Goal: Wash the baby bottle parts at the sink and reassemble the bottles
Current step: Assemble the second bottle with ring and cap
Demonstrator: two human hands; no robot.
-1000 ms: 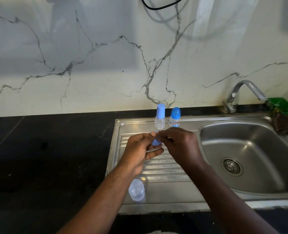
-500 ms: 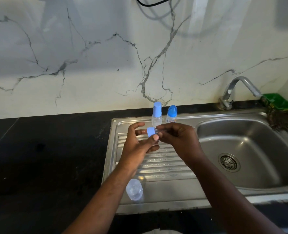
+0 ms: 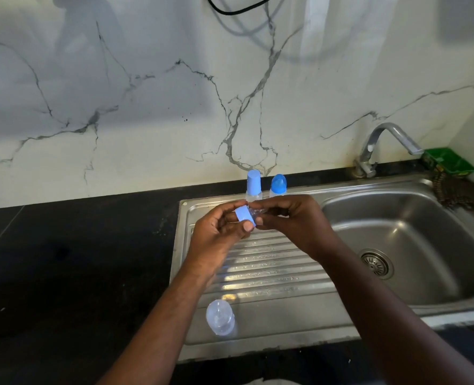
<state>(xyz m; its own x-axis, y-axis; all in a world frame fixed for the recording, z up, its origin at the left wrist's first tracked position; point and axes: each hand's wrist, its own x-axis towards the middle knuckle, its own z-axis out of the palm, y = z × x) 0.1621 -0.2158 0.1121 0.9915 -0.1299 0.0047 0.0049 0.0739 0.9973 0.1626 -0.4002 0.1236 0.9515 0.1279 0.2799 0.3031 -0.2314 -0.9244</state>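
Note:
Over the ribbed drainboard (image 3: 272, 270) my left hand (image 3: 219, 237) pinches a light blue collar ring (image 3: 244, 214) between thumb and fingers. My right hand (image 3: 291, 220) grips a clear teat (image 3: 258, 212) that sticks into the ring from the right. A clear dome cap (image 3: 220, 320) lies on the drainboard's near left corner. Two assembled small bottles stand at the back of the drainboard: one with a pale blue cap (image 3: 253, 184), one with a darker blue round cap (image 3: 278, 185). Their lower halves are hidden behind my hands.
The steel sink basin (image 3: 396, 245) with its drain (image 3: 376, 263) is at the right, a tap (image 3: 380, 145) behind it. A green scrub pad (image 3: 449, 162) and a dark cloth (image 3: 463, 193) sit at the back right. Black countertop (image 3: 63, 259) stretches left.
The blue ring has come out from between my hands into plain view and turned on its side. Both hands have lifted slightly toward the standing bottles.

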